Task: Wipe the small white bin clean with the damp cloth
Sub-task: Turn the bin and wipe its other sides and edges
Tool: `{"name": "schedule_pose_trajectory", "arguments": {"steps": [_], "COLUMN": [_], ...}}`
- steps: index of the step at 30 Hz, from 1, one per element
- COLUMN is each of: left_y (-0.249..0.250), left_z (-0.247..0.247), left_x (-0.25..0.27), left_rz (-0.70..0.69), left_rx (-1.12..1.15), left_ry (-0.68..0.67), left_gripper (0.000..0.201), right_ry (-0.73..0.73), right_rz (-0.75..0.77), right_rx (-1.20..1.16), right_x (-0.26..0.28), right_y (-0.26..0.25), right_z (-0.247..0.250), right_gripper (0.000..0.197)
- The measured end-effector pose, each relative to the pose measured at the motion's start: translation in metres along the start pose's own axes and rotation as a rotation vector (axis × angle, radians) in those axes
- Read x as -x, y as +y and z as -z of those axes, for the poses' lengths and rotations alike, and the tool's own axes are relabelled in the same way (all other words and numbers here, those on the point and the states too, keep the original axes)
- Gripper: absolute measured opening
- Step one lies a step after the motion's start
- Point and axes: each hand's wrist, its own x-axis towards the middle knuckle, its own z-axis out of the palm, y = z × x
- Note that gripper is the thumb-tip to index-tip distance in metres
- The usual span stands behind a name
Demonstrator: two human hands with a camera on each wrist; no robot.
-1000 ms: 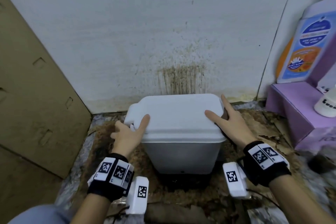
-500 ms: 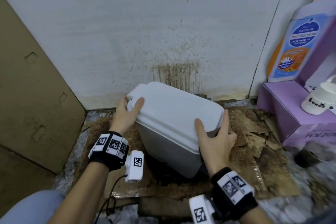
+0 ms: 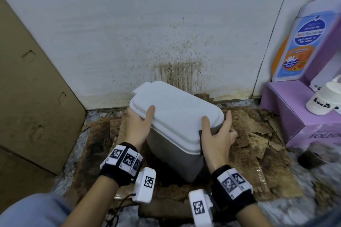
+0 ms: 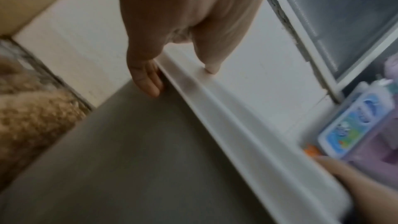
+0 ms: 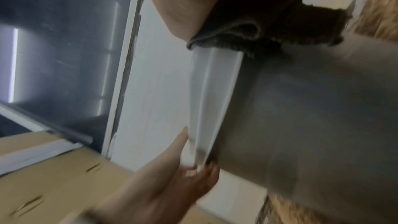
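The small white bin (image 3: 177,121) stands on stained brown cardboard (image 3: 249,134) near the spattered wall (image 3: 166,33), turned at an angle. Its lid is clean white; its sides look grey. The left hand (image 3: 137,127) grips the lid's far-left edge, thumb on top. The right hand (image 3: 216,134) clasps the near-right corner, pressing a dark cloth (image 5: 258,28) against it.

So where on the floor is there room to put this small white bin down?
Floor patch between the brown cardboard sheet and the left hand, and the soggy cardboard floor between the small white bin and the purple box. It is crowded at the right, where the white pump bottle stands.
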Motion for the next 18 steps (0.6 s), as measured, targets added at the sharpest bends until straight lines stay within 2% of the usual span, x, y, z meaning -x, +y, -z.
{"name": "schedule_pose_trajectory", "arguments": {"steps": [4,6,9,12,15,18], "left_y": [-0.014,-0.019,-0.018,-0.016,-0.014,-0.012], "left_z": [-0.007,-0.012,-0.03,-0.044,-0.046,-0.04], "left_x": [0.013,0.023,0.045,0.059,0.063,0.059], "left_rz": [-0.003,0.021,0.014,-0.024,-0.039,-0.071], "left_rx": [0.071,0.128,0.187,0.194,0.218,0.253], "left_ry": [0.007,0.004,-0.048,-0.011,-0.003,-0.053], "left_gripper": [0.115,0.113,0.1,0.093,0.085,0.087], "right_ry": [-0.093,-0.205,-0.439,-0.612,-0.619,-0.603], "right_rz": [0.04,0.085,0.138,0.158,0.165,0.173], "right_rx": [0.046,0.061,0.046,0.155,0.206,0.198], "right_x": [-0.048,-0.068,-0.088,-0.096,-0.098,-0.09], "right_y": [0.0,-0.002,-0.014,-0.022,-0.02,-0.02], "right_z": [0.017,0.022,0.027,0.029,0.03,0.031], "right_gripper": [0.085,0.085,0.074,0.069,0.072,0.075]}}
